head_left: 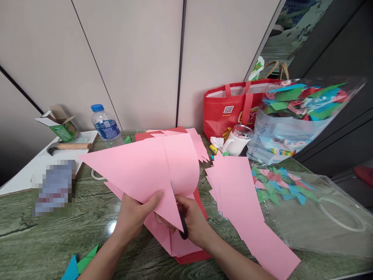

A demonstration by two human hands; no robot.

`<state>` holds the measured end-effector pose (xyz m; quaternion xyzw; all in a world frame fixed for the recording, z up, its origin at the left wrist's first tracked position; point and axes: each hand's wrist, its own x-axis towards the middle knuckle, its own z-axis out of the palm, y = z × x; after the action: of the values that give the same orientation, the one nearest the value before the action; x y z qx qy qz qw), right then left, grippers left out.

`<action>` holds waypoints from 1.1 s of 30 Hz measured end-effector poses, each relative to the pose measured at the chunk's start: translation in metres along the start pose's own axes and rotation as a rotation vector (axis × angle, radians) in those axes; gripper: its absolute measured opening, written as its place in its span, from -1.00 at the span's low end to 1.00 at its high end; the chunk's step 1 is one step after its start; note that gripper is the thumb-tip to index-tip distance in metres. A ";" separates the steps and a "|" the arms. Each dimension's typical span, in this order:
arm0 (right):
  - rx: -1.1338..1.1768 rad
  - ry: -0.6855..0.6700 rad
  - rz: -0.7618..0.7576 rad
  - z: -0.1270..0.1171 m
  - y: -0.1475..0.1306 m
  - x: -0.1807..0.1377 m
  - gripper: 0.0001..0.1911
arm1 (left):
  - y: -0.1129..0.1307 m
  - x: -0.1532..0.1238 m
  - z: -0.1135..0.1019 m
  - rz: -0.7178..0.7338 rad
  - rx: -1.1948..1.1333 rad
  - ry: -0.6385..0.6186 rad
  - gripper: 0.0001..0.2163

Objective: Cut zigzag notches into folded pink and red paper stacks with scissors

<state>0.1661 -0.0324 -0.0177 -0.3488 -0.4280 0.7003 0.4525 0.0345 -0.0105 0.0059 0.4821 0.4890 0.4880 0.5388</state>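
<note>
My left hand (132, 216) pinches the near edge of a large pink paper sheet (140, 167) held up over the table. My right hand (194, 221) grips black-handled scissors (181, 217), whose blade runs up into a cut in the sheet's middle. The part of the sheet right of the cut curls upward. Under my hands lies a stack of pink and red paper (177, 245). A pile of cut pink strips (241, 198) lies to the right of my right hand.
On the green wood-grain table (43, 241) stand a water bottle (106, 125), a small green box (62, 126), a hammer (68, 146), a white mug (237, 140), a red bag (230, 109) and a clear bag of folded coloured paper (297, 112). Folded pieces (276, 184) lie at right.
</note>
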 end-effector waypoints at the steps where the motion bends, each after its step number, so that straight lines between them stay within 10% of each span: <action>1: -0.010 0.010 0.007 -0.001 0.001 0.000 -0.75 | 0.000 0.000 0.000 -0.003 0.002 0.004 -0.82; 15: -0.017 0.059 0.020 -0.006 0.008 0.002 -0.81 | 0.004 0.011 -0.015 0.034 -0.234 0.127 -0.72; 33: -0.106 0.002 -0.101 -0.012 0.009 0.002 -0.70 | 0.004 0.015 -0.031 0.145 0.176 0.167 -0.81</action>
<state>0.1726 -0.0291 -0.0305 -0.3510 -0.4809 0.6527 0.4685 0.0041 0.0060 0.0073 0.5194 0.5371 0.5190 0.4152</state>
